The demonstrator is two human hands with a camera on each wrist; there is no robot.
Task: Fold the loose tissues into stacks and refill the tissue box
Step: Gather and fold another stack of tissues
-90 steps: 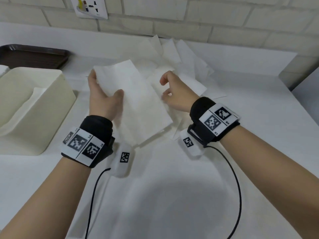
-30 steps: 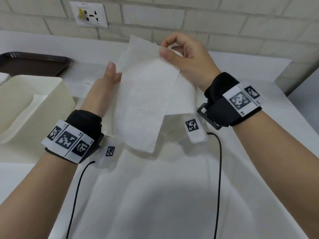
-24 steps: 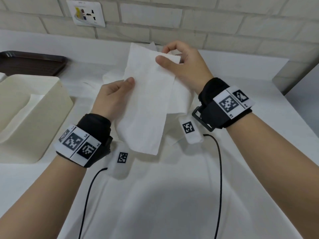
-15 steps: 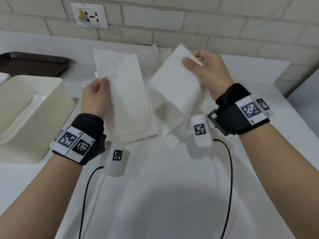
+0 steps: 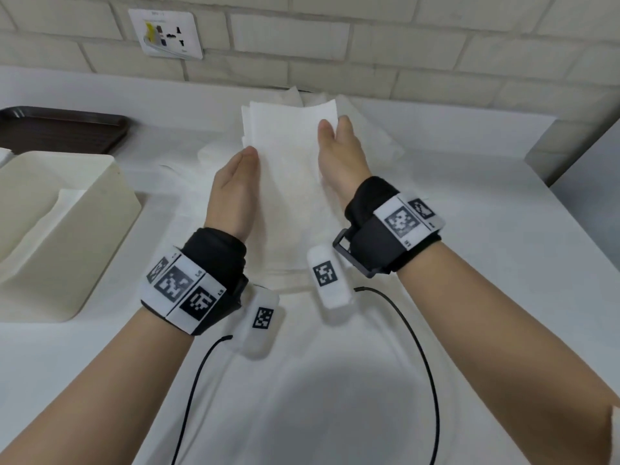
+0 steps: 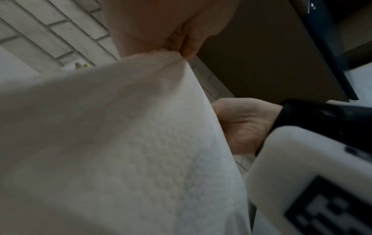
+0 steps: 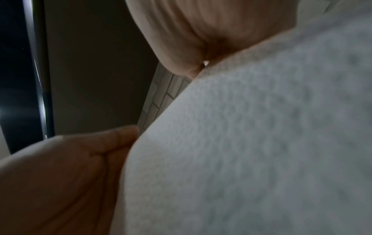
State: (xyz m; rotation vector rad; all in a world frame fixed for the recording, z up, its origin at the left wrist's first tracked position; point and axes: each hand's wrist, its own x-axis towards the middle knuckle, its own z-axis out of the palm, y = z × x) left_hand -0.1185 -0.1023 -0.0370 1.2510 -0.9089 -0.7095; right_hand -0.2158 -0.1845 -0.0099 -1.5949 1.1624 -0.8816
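I hold a stack of folded white tissues (image 5: 285, 156) upright above the table, between both hands. My left hand (image 5: 250, 156) grips its left edge, thumb in front and fingers behind. My right hand (image 5: 330, 125) pinches the upper right edge the same way. In the left wrist view the tissues (image 6: 120, 143) fill the frame, with fingertips (image 6: 185, 47) pinching the top. The right wrist view is mostly tissue (image 7: 251, 143). The cream tissue box (image 5: 84, 250) stands open at the left, with folded tissues (image 5: 63, 203) inside. More loose tissues (image 5: 372, 132) lie on the table behind my hands.
A dark brown tray (image 5: 63, 129) lies at the back left, beyond the box. A brick wall with a socket plate (image 5: 167, 35) closes the back. The white table (image 5: 469, 229) drops off at the right edge. Wrist-camera cables trail near me.
Half a second ago each hand held its own folded tissue, apart from the other. The hands have now come together and both grip one joined stack.
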